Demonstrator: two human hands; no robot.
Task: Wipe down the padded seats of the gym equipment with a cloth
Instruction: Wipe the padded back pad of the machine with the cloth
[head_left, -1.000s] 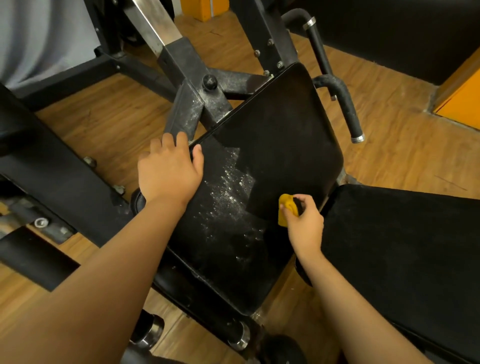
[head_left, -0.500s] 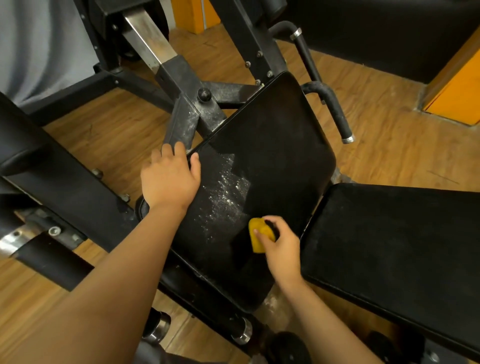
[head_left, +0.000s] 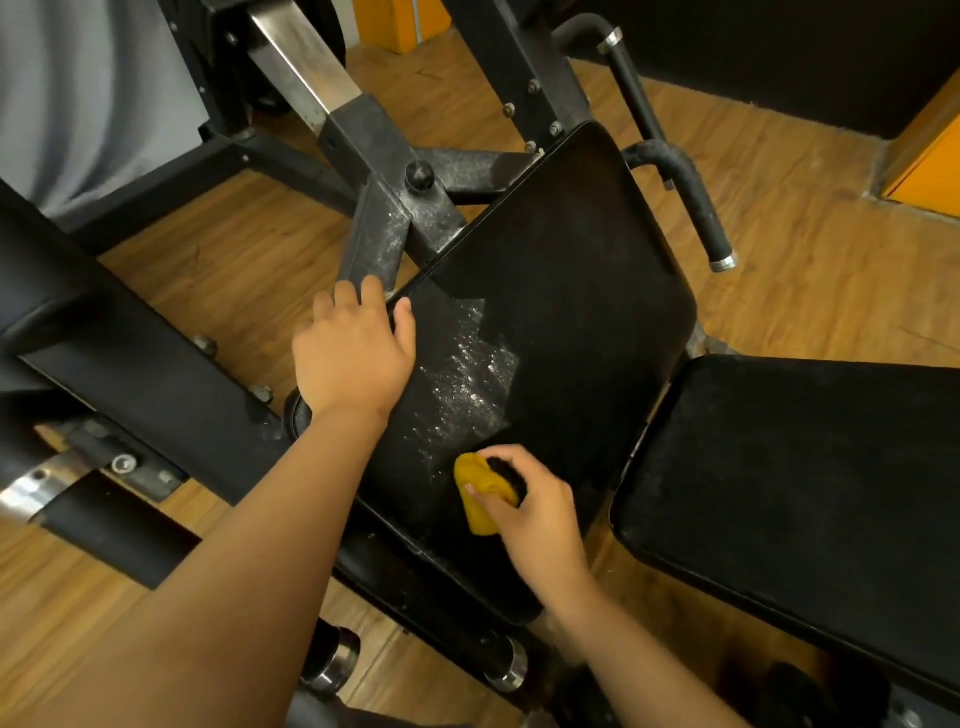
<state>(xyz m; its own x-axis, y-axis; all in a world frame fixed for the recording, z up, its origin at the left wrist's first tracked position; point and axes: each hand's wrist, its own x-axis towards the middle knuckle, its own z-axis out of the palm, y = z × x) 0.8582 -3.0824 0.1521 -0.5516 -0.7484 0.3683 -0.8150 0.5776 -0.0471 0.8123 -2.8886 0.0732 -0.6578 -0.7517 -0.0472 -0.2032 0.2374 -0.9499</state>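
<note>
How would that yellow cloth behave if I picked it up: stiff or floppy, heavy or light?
Probably soft and floppy: the yellow cloth is bunched into a rounded wad in the right hand. Likely light, since curled fingers alone hold it. It would probably drag rather than slip, resting on the black seat pad just below the white residue.

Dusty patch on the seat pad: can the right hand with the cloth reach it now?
Probably yes: the right hand holds the cloth close by the dusty patch, nothing between; the left hand rests beside it.

The left hand (head_left: 353, 358) and right hand (head_left: 540, 514) are bare, forearms (head_left: 260, 545) too.
</note>
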